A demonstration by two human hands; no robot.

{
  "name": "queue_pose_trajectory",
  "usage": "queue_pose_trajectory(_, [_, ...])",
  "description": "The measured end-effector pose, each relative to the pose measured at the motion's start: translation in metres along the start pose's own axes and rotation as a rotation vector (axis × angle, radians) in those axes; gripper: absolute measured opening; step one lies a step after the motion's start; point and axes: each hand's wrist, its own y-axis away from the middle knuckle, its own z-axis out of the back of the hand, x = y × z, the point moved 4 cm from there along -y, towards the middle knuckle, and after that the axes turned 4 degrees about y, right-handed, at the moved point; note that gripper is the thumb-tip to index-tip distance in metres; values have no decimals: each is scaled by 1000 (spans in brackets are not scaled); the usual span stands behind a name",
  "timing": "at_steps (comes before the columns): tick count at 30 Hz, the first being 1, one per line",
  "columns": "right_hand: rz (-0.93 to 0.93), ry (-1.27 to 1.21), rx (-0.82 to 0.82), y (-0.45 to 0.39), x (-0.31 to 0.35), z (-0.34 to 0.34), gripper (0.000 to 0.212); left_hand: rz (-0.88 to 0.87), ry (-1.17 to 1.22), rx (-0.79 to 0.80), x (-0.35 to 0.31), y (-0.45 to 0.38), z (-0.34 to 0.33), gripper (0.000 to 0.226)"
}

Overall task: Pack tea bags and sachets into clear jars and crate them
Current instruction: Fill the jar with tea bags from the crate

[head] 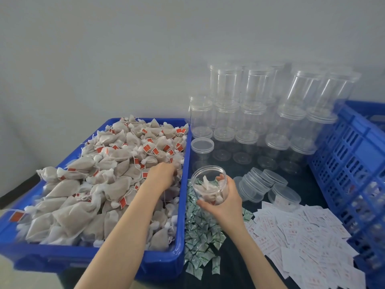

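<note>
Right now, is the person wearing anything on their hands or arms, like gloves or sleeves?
No. Both the left hand and the right hand are bare, without gloves, rings or a watch. Both forearms are uncovered too; no sleeve shows anywhere in the view.

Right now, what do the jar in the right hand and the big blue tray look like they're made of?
Jar: clear, glossy plastic, it seems; the tea bags inside show straight through the wall. Blue tray: opaque moulded plastic with a smooth, slightly shiny rim.

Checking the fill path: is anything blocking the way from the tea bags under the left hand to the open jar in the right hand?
Nothing visible does. The left hand reaches among the mesh tea bags; the clear plastic jar gripped by the right hand is lidless, just past the blue tub's rim.
</note>
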Motion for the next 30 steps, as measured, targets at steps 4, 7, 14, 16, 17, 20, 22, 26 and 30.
queue_pose_trajectory(4, [8,1,-16,3,1,2,87,36,-106,97,8,0,-11,28])
queue_pose_trajectory(7, [12,-3,-9,4,1,3,89,51,-138,130,13,1,-12,30])
queue_pose_trajectory(14, [12,-17,-9,3,4,5,89,27,-321,49,7,1,-9,24])
queue_pose_trajectory(16, [14,-27,-8,4,4,4,89,38,-330,22,6,1,-5,21])
queue_pose_trajectory(17, [15,-31,-7,4,3,4,89,37,-319,15,7,1,-4,22])
queue_pose_trajectory(20, [14,-36,-3,4,3,3,91,8,-273,1,11,3,-1,35])
queue_pose_trajectory(22, [13,-37,-1,4,2,3,92,27,-189,-9,11,5,5,39])
queue_pose_trajectory(26, [1,-35,0,3,0,2,93,113,32,-50,9,7,21,25])
queue_pose_trajectory(30, [1,-26,-4,3,-1,3,94,27,188,-92,8,9,24,28])
